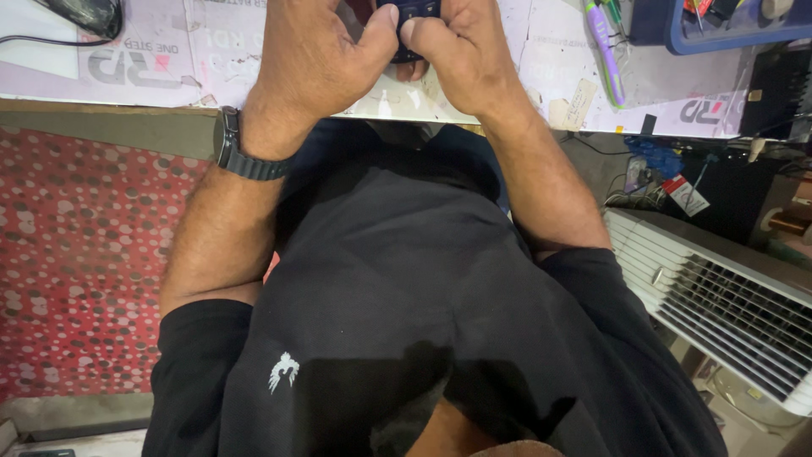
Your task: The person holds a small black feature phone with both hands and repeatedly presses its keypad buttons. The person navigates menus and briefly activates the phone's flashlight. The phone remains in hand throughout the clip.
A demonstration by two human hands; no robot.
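Note:
Both my hands meet at the top edge of the view over a worktable [203, 59]. My left hand [317, 59], with a dark watch [241, 152] on its wrist, and my right hand [461, 55] pinch a small dark device [410, 13] between the thumbs and fingers. Most of the device is cut off by the frame edge or hidden by my fingers. My black shirt fills the lower middle.
A purple-handled tool [605, 51] lies on the table right of my hands, near a blue tray [719, 34]. A black mouse [85, 15] sits top left. A white slatted appliance [719, 296] stands at the right; red dotted flooring [76, 271] at the left.

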